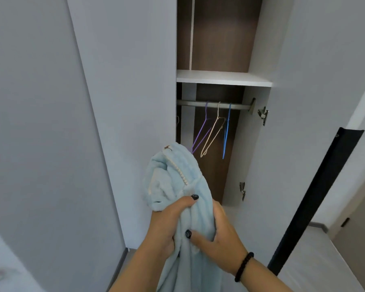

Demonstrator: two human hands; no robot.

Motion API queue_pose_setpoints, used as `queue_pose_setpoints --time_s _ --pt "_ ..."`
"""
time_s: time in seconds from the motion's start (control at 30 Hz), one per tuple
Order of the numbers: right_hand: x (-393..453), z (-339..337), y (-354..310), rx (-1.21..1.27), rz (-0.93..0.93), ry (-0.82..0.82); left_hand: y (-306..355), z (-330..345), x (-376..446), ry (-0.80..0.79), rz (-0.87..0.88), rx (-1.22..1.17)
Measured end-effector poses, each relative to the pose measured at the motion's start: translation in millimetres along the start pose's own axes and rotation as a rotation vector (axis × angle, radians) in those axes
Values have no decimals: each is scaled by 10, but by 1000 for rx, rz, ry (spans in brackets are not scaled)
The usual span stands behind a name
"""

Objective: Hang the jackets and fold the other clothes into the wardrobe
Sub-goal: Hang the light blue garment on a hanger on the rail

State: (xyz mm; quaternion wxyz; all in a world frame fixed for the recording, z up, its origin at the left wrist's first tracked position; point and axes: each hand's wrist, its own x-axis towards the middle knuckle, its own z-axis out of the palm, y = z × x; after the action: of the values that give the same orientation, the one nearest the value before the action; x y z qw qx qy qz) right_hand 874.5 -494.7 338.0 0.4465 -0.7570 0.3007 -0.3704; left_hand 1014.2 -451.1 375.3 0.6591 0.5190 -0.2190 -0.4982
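Both hands, left (168,223) and right (220,232), gripped the light-blue fleece jacket (177,182) together before the open wardrobe (223,77), below three hangers (214,131) spaced along the rail (238,106).

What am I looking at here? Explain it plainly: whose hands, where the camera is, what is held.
There is no machine here. One picture, taken by a wide-angle camera worn on a person's head, looking forward and down, so you see their own two arms reaching out from the bottom edge.

Both hands hold a fluffy light-blue garment with a white zip. The left hand grips it from the left, the right hand, with a black bracelet on the wrist, grips it from the right, fingers curled into the cloth.

In front stands an open wardrobe. Inside are a white shelf and, under it, a metal rail. Three bare hangers hang there: purple, beige, blue. Nothing is hung on them yet.
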Motion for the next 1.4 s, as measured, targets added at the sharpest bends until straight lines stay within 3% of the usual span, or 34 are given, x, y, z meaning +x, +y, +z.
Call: queue_pose_setpoints --time_s 0.2,0.33,0.47,0.8,0.87,1.2,1.4 --pt "530 481 -46 50 43 244 261 -537 206 -239 13 17" --pt "881 772 -147 145 28 261 410 -946 350 -332 59 286" --pt "1197 1040 -281 189 -13 230 430 -1354 509 -256 13 429" --pt "1694 1611 -278 40 67 -174 358 -2121 764 26 2 302" --pt "1837 1645 -268 96 62 -174 365 -2235 783 67 -3 304" --pt "3010 1178 -203 -73 35 512 343 -2452 845 228 -29 378" --pt "3504 987 8 -110 66 637 342 -2354 879 368 -46 375"
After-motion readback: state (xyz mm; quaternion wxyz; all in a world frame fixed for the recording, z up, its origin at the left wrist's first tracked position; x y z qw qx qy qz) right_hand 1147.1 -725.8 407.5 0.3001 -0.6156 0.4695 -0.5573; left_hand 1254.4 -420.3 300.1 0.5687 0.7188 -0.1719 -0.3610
